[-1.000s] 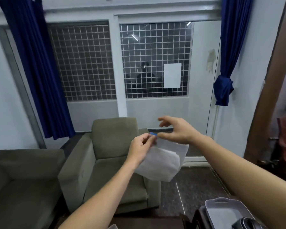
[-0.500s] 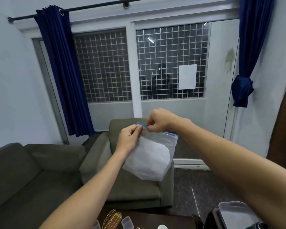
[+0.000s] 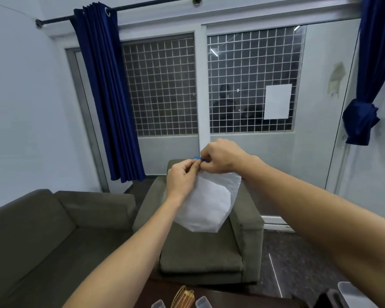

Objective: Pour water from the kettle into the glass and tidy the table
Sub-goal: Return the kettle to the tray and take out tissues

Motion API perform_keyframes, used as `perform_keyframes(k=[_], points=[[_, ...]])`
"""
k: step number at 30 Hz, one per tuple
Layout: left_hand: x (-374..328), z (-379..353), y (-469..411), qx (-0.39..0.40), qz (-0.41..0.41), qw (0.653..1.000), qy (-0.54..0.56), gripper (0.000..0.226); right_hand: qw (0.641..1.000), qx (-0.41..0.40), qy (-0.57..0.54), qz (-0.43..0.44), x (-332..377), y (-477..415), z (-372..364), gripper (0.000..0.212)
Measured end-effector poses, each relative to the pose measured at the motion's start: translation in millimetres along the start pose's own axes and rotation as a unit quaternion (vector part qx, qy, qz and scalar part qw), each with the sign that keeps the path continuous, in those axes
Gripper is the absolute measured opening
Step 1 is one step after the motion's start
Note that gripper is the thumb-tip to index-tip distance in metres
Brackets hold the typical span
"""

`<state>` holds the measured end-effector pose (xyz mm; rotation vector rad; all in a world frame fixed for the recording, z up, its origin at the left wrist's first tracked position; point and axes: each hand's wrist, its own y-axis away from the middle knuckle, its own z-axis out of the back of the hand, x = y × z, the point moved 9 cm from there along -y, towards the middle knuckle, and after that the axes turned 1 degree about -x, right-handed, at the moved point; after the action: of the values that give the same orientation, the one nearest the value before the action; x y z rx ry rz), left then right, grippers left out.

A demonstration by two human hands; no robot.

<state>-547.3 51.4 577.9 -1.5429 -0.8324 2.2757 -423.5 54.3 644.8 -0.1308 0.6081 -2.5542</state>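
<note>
Since half a second ago the right hand [image 3: 220,156] has been brought closer along the top edge of the white bag [image 3: 209,205], so that it is now met by the left hand [image 3: 182,178], fingertips to knuckles. Both hands are raised in mid-air, and the bag is pinched by the curled fingers of each at the blue strip [image 3: 199,158] along its mouth; only a short bit of blue is seen between them.

Behind and below the hands an olive armchair [image 3: 200,258] is seen, partly hidden by the bag. A sofa [image 3: 42,230] of the same colour is placed left of the left forearm. Beyond the hands a grilled window [image 3: 162,85] is set, with a white sheet [image 3: 277,101] fixed up and to the right of the right hand. Well below the hands, between the forearms, a dark worktop [image 3: 231,298] is shown with a gold wire object [image 3: 183,297] and clear containers [image 3: 158,304].

The bag is hung just below the hands, its upper left covered by the left hand, its right top corner left showing under the right wrist.
</note>
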Motion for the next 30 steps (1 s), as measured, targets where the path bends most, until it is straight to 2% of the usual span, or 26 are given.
perform_keyframes(k=[3,5,7,9,11,13,15,18,21,24,26,27,29,30], points=[[13.7,12.0,-11.9,0.01,-0.009,1.0,0.014,0.021,1.0,0.004,-0.02,-0.01,4.7,-14.1,-7.1,0.043],[24.5,18.7,-19.1,0.007,-0.004,1.0,0.03,0.024,0.999,0.01,-0.021,-0.023,-1.1,-17.1,-12.7,0.035],[40.4,35.4,-28.3,-0.029,0.017,0.998,0.058,0.031,0.998,0.026,0.007,-0.05,-18.4,-13.6,-20.3,0.018],[60.9,57.8,-39.5,-0.075,0.046,0.993,0.085,0.037,0.995,0.039,0.011,-0.091,-45.6,-2.5,-26.1,0.017],[76.1,72.0,-48.8,-0.084,0.059,0.99,0.094,0.04,0.989,0.034,-0.02,-0.139,-73.5,8.5,-29.1,0.019],[78.7,68.5,-52.8,-0.06,0.053,0.991,0.104,0.038,0.982,0.012,-0.075,-0.17,-87.5,9.5,-30.3,0.019],[75.8,54.0,-52.9,-0.03,0.05,0.99,0.126,0.033,0.975,-0.01,-0.148,-0.168,-80.2,0.8,-31.6,0.016],[69.6,28.6,-51.2,0.006,0.05,0.985,0.166,0.026,0.963,0.017,-0.237,-0.128,-53.8,-17.7,-42.1,0.034],[69.0,12.0,-50.3,0.024,0.064,0.98,0.188,0.023,0.968,0.071,-0.227,-0.08,-36.4,-31.5,-56.0,0.021],[76.1,4.3,-52.0,0.038,0.068,0.985,0.153,0.023,0.969,0.081,-0.221,-0.078,-39.5,-34.8,-64.3,0.021],[86.7,-3.4,-51.8,0.051,0.095,0.992,0.068,0.03,0.967,0.08,-0.223,-0.09,-44.9,-34.1,-67.7,0.021],[94.7,-5.7,-49.6,0.043,0.122,0.992,0.01,0.042,0.967,0.08,-0.223,-0.096,-47.6,-33.5,-69.6,0.02],[101.1,-2.5,-39.4,-0.023,0.159,0.984,-0.078,0.062,0.962,0.079,-0.232,-0.118,-53.6,-31.8,-74.4,0.017],[96.8,-0.4,-33.2,-0.066,0.156,0.981,-0.095,0.065,0.958,0.078,-0.242,-0.134,-56.6,-30.3,-77.2,0.017]])
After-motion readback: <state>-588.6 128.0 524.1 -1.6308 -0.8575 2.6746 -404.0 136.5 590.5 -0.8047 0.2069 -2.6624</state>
